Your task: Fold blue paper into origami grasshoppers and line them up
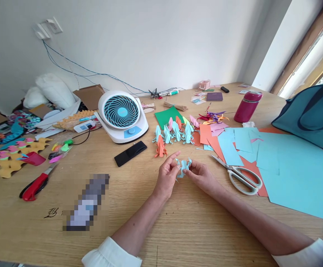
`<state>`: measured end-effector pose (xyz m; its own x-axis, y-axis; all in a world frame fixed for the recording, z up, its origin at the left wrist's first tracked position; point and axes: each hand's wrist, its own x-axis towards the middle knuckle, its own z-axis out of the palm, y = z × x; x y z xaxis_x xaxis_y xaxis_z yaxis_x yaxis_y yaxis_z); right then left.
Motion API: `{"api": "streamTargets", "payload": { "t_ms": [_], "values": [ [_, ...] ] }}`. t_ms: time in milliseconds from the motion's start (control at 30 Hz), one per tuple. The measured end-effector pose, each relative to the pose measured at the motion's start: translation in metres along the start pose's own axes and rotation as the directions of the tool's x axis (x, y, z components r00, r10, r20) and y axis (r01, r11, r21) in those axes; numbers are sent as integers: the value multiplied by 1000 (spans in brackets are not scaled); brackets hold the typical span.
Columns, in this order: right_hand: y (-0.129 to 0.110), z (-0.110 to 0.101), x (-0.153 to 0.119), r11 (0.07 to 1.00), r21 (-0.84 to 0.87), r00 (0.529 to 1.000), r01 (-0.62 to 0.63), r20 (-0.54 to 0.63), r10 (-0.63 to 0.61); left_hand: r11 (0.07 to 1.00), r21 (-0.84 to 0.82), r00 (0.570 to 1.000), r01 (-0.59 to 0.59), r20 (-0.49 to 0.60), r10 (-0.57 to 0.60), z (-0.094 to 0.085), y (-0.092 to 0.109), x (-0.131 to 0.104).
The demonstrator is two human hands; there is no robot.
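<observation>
You hold a small folded piece of light blue paper (184,167) a little below the middle of the frame, just above the wooden table (178,237) as far as one can judge. Your left hand (165,177) pinches its left side between thumb and fingertip, while the index finger points up and away, perhaps so that it does not press the thin curled parts. Your right hand (205,177) pinches the other side, with the thumb at the front of the paper. Held from two sides like this, such a light piece probably does not turn or bend by itself.

Just beyond your hands, an orange folded figure (160,147) stands in front of the light blue folded figures (175,132), which are grouped near the centre, it seems so that your forearms do not touch them. The scissors (244,180) lie to the right of your right hand, partly over orange paper (262,188), with the handles toward the lower right, which looks convenient for reaching. The large light blue sheet (303,174) lies flat at the right of the frame, and smaller light blue pieces (230,148) are beside it, near the scissors.
</observation>
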<state>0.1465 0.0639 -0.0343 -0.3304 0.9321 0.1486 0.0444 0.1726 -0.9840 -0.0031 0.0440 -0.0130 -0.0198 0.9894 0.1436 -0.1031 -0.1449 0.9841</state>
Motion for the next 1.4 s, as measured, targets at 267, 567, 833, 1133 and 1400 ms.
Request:
{"api": "streamTargets", "payload": {
  "t_ms": [267,567,833,1133,1400],
  "values": [
    [1,-2,1,999,-34,998,7,-57,-8,995,102,999,-1,-46,6,-1,-5,5],
    [8,-2,3,998,33,996,45,-79,-42,996,58,997,62,32,-64,-5,-13,5],
    [-8,-4,0,995,98,999,36,-13,-34,992,-18,992,122,12,-122,-4,-8,6],
    [-3,-10,2,985,172,999,22,28,-27,957,-72,957,283,94,-276,-6,1,2],
    [-6,-24,7,979,202,995,12,97,-32,952,-48,948,301,124,-294,-7,1,1]
  ]
}}
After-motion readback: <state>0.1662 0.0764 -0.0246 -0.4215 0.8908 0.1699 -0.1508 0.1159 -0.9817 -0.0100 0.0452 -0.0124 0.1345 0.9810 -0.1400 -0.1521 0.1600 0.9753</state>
